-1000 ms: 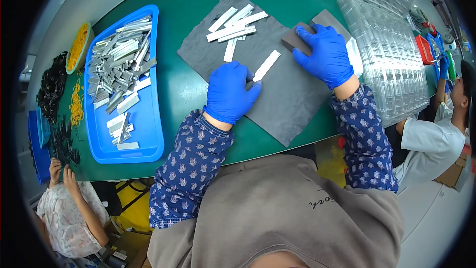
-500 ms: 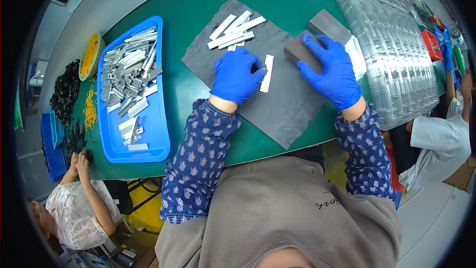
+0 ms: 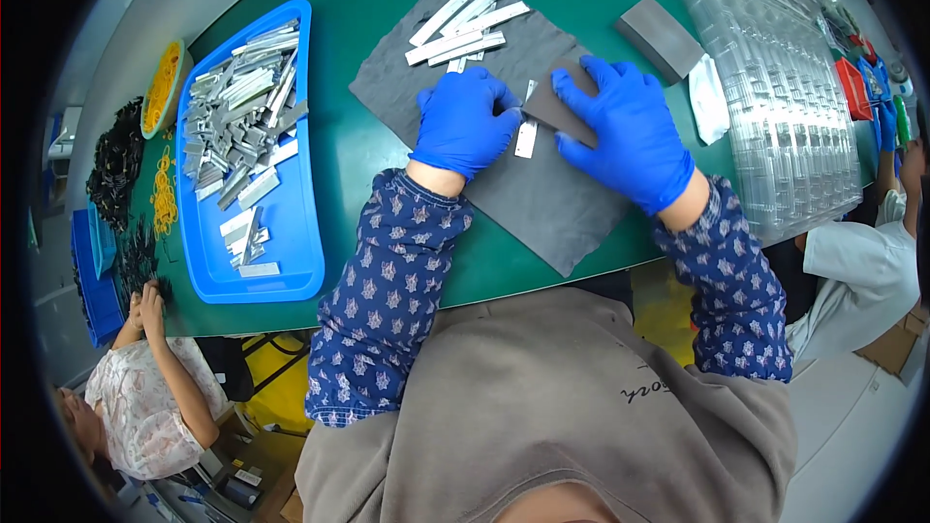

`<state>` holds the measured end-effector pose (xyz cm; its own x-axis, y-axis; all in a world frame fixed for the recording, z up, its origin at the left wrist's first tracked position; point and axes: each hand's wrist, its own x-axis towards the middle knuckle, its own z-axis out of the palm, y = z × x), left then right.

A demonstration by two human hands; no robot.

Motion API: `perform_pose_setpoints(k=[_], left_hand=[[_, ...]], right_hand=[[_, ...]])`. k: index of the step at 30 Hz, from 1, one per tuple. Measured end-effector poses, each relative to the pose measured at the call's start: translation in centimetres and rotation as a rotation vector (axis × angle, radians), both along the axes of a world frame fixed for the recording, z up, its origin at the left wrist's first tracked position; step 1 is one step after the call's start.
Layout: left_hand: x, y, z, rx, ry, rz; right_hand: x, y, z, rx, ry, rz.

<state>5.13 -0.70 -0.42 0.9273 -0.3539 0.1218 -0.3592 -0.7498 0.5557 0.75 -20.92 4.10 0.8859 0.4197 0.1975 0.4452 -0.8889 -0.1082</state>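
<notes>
A flat silvery metal strip [image 3: 526, 141] with small holes lies on the dark grey mat [image 3: 567, 223]. My left hand [image 3: 463, 126], in a blue glove, rests on the mat with fingers curled and their tips at the strip's left edge. In my blue-gloved right hand [image 3: 635, 140] is a dark grey sponge-like block [image 3: 544, 108], gripped from above. The block lies across the strip and hides its middle. Just beyond my left hand, several similar strips [image 3: 465, 24] are heaped on the mat.
At left, a blue tray [image 3: 300, 266] holds many metal pieces, beside yellow bands [image 3: 165, 194] and a person handling black parts. To the right are another grey block [image 3: 661, 37], a white packet [image 3: 709, 102] and clear plastic trays [image 3: 775, 126]. Another person sits at far right.
My right hand has brought the grey block left and down onto the strip, away from the second block. My left hand keeps its place by the strip. The whole view has shifted slightly.
</notes>
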Motion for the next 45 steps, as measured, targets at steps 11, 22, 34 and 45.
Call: perform_pose_setpoints(k=[11,22,34,45], left_hand=[[0.4,0.1,-0.2,0.012,0.006,-0.023],[0.3,0.0,-0.4,0.006,0.046,-0.029],[0.4,0.0,-0.3,0.002,0.051,-0.045],[0.3,0.2,-0.2,-0.066,0.075,-0.06]], right_hand=[[-0.5,-0.1,0.6,-0.009,0.043,0.203],[0.9,-0.6,0.9,-0.011,0.087,0.248],[2.1,0.6,2.7,-0.183,0.144,0.19],[3.3,-0.5,2.1,-0.155,-0.025,0.089]])
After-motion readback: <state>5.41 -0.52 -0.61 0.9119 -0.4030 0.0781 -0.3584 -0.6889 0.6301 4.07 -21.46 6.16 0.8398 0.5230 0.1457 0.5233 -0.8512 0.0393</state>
